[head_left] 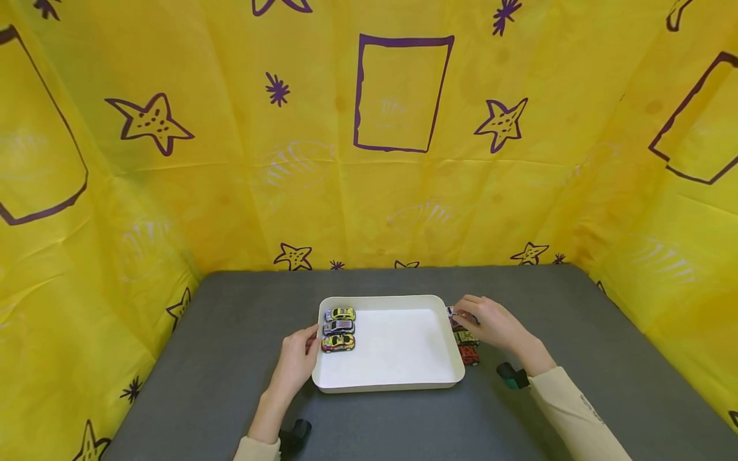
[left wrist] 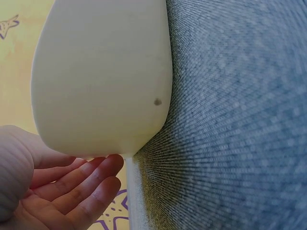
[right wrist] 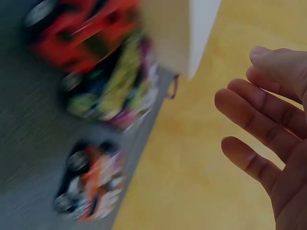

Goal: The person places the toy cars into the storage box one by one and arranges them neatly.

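A shallow white tray (head_left: 392, 346) lies on the dark tabletop. Inside it, along the left wall, are a yellow toy car (head_left: 340, 314), a grey toy car (head_left: 339, 327) and a yellow-and-red toy car (head_left: 338, 343). My left hand (head_left: 296, 358) is at the tray's left wall; in the left wrist view its relaxed fingers (left wrist: 93, 191) touch the outside. Past the right wall, my right hand (head_left: 490, 322) is over a row of cars, its fingers (right wrist: 244, 105) apart with nothing visible between them. Below it are an orange-and-white car (right wrist: 93, 182), a yellow-green car (right wrist: 115, 91) and a red car (right wrist: 91, 36).
Yellow cloth (head_left: 403, 211) with purple drawings hangs around the back and sides of the grey tabletop (head_left: 248, 320). A black wrist device (head_left: 512, 376) sits under the right wrist, and another (head_left: 296, 435) near the left one.
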Available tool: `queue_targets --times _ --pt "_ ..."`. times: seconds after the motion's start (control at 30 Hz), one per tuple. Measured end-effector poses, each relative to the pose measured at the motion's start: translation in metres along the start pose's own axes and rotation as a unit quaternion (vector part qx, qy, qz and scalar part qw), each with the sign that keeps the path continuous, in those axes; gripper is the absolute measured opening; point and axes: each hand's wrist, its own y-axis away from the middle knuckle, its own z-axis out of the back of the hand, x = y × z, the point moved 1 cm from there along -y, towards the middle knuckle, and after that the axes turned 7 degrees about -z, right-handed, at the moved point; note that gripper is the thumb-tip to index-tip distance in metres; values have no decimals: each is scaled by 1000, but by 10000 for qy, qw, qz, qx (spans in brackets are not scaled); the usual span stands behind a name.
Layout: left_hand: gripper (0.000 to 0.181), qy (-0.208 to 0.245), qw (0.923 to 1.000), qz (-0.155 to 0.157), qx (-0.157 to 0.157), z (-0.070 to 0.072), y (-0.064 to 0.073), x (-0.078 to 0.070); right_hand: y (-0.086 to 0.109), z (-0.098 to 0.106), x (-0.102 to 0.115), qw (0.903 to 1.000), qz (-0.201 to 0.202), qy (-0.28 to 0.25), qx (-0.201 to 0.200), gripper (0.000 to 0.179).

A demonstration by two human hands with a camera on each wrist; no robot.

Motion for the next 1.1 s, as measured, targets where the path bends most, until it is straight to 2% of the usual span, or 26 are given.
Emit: queue_targets --times 0.1,0.33,0.47,0.6,0.73,1.1 --pt "25 1 10000 18 27 0 0 -1 13 0 -11 9998 -162 43 -121 13" --pt "25 -10 10000 28 -4 -1 0 -2 38 1 -37 9983 -207 130 -530 17" --pt "25 -9 10000 36 -12 -1 0 -1 49 0 -48 9965 -446 365 -607 19" --pt "25 -40 10000 33 -16 -1 0 -1 58 -2 -54 9939 -843 515 -485 23" --pt "25 -50 10000 44 -4 -1 0 -1 62 -3 -59 9921 -1117 446 -354 24" --pt "25 -47 10000 68 6 -1 0 -1 65 -5 -68 9914 -1230 405 -176 25"
